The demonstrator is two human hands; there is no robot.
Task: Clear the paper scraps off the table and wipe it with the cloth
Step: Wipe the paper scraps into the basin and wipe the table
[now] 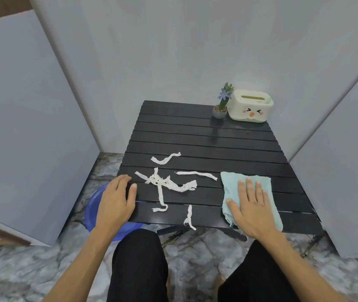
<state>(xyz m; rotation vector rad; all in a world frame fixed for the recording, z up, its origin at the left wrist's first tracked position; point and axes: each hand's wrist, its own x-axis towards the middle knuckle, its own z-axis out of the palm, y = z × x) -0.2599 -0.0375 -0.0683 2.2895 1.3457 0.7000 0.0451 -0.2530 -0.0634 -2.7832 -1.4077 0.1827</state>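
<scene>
Several white paper scraps lie on the near half of the black slatted table (206, 136): a tangled bunch (167, 182), a curved strip (165, 159) behind it, a straight strip (197, 174) and a small piece (189, 216) by the front edge. A light blue cloth (232, 182) is spread on the near right of the table. My right hand (252, 205) lies flat on it, fingers apart. My left hand (117, 201) grips the table's left edge, fingers curled over the side and thumb on top, just left of the bunch.
A blue plastic basin (95, 205) sits on the marble floor below the table's near left corner, partly hidden by my left hand. A small potted plant (221, 105) and a cream tissue box (250, 109) stand at the far right corner. Grey walls enclose the table.
</scene>
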